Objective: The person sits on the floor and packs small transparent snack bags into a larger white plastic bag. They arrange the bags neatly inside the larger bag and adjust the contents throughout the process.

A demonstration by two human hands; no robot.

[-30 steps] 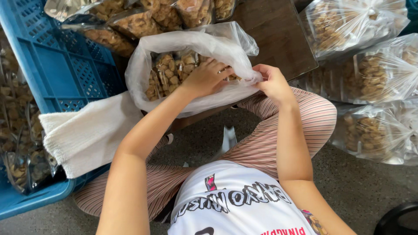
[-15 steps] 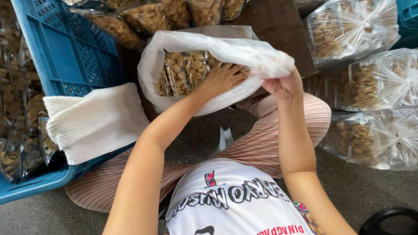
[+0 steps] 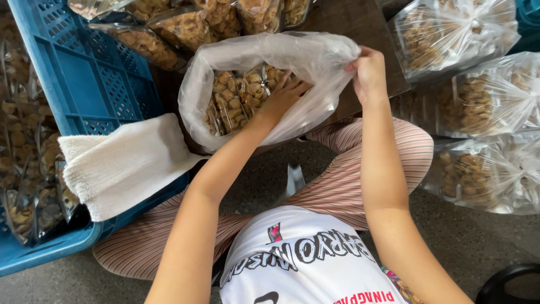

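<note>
Left hand [image 3: 284,95]: reached into the mouth of the large clear plastic bag [image 3: 315,62]; the fingers [image 3: 295,87] are laid spread on the small snack packets [image 3: 236,98] inside, touching them, not closed on any.
Right hand [image 3: 368,73]: set at the bag's right rim; the fingers [image 3: 354,65] are pinched together on the plastic edge, which is held lifted.
Large bag: kept open between the two sets of fingers, resting on the brown wooden desk [image 3: 349,22].
Packets: stood upright just under the left fingers.
White towel [image 3: 124,163]: draped on the rim of the blue crate [image 3: 84,79], well to the left of the left fingers.
Filled bags [image 3: 478,107]: lined up to the right of the right fingers, apart from them.
</note>
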